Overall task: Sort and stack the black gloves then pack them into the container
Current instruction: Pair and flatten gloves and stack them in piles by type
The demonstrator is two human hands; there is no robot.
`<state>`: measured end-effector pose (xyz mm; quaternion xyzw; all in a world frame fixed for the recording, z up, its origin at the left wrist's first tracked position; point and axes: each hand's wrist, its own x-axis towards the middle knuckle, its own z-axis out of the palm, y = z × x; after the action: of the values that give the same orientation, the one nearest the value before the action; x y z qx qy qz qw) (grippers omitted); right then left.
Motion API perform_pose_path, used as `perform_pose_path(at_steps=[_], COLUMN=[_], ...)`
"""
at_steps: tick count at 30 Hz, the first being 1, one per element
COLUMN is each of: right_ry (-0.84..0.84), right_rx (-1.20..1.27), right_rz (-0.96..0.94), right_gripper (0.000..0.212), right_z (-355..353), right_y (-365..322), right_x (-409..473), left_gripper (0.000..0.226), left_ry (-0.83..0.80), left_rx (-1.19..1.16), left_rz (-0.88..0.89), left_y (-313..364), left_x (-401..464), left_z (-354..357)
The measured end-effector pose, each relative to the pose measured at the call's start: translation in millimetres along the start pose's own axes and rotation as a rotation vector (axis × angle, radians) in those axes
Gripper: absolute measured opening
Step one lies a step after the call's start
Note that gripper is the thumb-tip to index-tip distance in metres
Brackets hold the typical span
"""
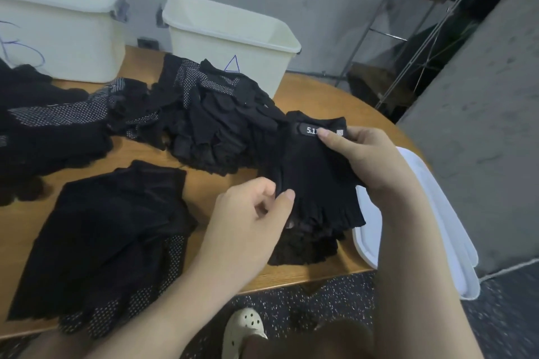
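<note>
The black glove (309,166) with the white tag is held up just above a small stack (306,242) near the table's (204,178) right edge. My right hand (367,160) pinches its cuff; my left hand (256,213) pinches the side edge. I'd square the fingers over the stack before lowering, keeping both pinches light. 2 cream containers (233,38) wait behind.
</note>
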<state>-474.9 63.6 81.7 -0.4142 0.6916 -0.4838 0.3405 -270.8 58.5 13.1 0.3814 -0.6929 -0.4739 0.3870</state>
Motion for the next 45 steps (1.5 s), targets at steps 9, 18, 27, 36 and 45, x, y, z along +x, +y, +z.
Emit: perform_pose_path(at_steps=[9,18,27,36,45], right_ry=[0.188,0.443,0.119,-0.079,-0.088], right_rx=[-0.037,-0.491,-0.464,-0.772,-0.936], right_rz=[-0.157,-0.340,-0.615,-0.430,-0.424], right_gripper=[0.015,0.034,0.026,0.070,0.081], right_z=[5.6,0.2,29.6,38.5,45.1], right_y=[14.1,20.7,19.3,43.0,67.0], right_x=[4.1,-0.5,-14.3,-5.7,2.2], left_gripper=[0.047,0.047,0.042,0.041,0.029], left_ry=[-0.032,-0.058,-0.127,-0.218,-0.272], left_rx=[0.139,0.145,0.058,0.138,0.158], left_rz=[-0.020,-0.068,-0.151,-0.138,-0.164], left_y=[-8.9,-12.2,-11.9,-11.8,-11.9], left_x=[10.8,13.2,12.1,12.0,0.8], left_z=[0.9,2.6,-2.2,-5.8,-13.9])
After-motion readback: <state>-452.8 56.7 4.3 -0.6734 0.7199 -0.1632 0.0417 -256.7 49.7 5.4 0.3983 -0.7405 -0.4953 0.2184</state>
